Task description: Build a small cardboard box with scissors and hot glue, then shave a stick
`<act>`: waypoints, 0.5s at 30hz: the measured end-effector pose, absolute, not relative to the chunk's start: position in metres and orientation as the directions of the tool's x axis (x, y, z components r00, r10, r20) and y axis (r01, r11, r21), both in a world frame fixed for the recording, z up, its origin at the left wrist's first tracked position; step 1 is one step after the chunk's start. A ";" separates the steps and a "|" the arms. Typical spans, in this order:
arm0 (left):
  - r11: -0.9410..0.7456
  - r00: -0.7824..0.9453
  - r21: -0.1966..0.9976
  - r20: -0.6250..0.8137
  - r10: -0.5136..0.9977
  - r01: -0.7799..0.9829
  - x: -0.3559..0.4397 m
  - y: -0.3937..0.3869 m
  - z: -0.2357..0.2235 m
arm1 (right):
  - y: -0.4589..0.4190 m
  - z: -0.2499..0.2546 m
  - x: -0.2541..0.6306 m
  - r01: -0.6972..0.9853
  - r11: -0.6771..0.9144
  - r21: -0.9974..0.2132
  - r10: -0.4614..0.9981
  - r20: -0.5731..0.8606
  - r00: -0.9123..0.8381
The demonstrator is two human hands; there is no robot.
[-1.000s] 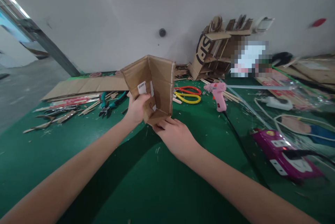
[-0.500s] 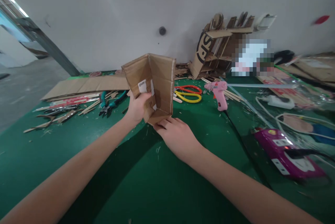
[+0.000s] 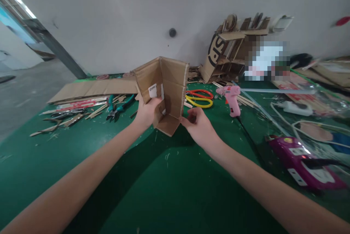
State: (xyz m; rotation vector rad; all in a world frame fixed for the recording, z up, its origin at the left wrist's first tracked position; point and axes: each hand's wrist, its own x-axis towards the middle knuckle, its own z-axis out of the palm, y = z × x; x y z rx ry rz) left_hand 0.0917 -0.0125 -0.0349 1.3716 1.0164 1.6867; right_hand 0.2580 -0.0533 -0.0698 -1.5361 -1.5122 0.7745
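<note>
Cardboard box (image 3: 174, 85) — brace it with the grasping left hand (image 3: 146, 112); opposite, right hand (image 3: 201, 126) touches its edge — pinch unclear

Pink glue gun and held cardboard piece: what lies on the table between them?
Head view: a red loop, a yellow loop and a small pale piece lie between the cardboard and the glue gun.

The green counter (image 3: 164, 186) carries flat cardboard (image 3: 95, 88), pliers (image 3: 111, 114), sticks (image 3: 96, 111), red and yellow loops (image 3: 202, 106), a glue gun (image 3: 232, 100) and a power strip (image 3: 283, 151).
</note>
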 end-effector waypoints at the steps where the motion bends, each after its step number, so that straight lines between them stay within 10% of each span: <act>1: -0.440 -0.170 0.898 0.429 0.887 -0.029 0.093 -0.013 -0.034 | -0.048 -0.070 0.260 0.475 0.097 -0.875 0.991 0.128 0.033; 6: -0.433 -0.183 0.901 0.425 0.887 -0.008 0.093 -0.015 -0.033 | -0.026 -0.063 0.261 0.612 0.382 -0.692 0.924 0.306 -0.231; 15: -0.356 -0.193 0.927 0.330 0.924 -0.116 0.089 -0.008 -0.046 | -0.016 -0.072 0.255 0.675 0.422 -0.605 0.905 0.328 -0.272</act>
